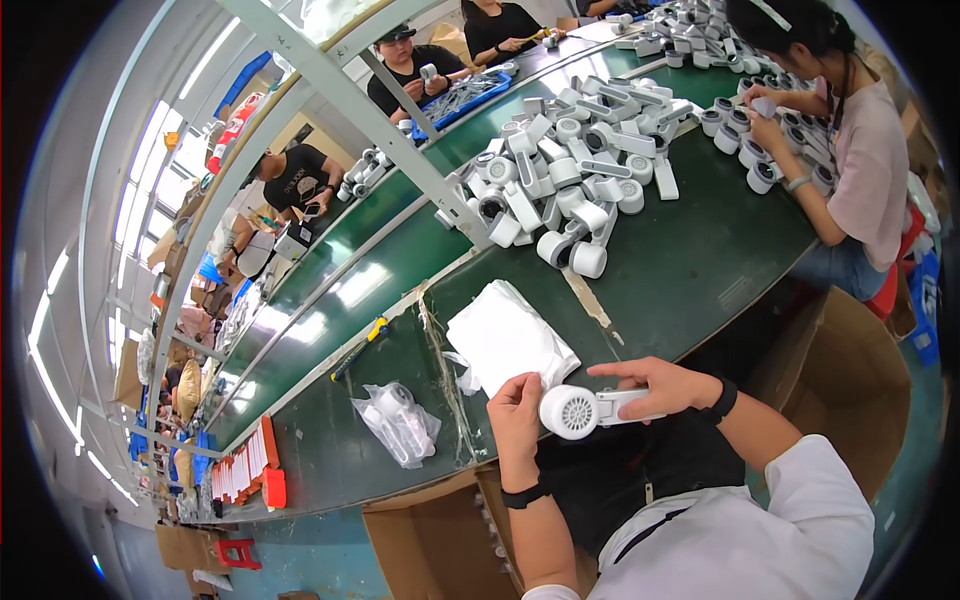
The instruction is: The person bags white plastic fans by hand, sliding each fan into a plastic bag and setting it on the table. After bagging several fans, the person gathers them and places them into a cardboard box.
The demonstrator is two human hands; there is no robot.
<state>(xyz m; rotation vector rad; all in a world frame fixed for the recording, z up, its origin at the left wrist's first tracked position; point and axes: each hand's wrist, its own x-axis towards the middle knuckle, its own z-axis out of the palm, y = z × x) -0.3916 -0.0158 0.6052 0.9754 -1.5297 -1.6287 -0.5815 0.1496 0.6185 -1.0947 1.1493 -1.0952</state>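
Note:
My right hand [660, 388] is closed around the handle of a white handheld fan [572, 413], with its forefinger stretched out. The fan's round grille faces up, toward my left hand [516, 408]. That hand's fingers are pinched together beside the fan head, by the near corner of a stack of white plastic bags [508, 335]; what they hold, if anything, I cannot make out. Left of the stack lies a clear bag [397, 424] with a white fan inside. A yellow and black utility knife [360, 349] lies farther left.
A big heap of white fans [575, 165] covers the far part of the green table [690, 275]. A co-worker [850, 160] sits at the right, handling a part. Open cardboard boxes [440, 535] stand below the near edge. An orange bin [262, 465] holds papers at the left.

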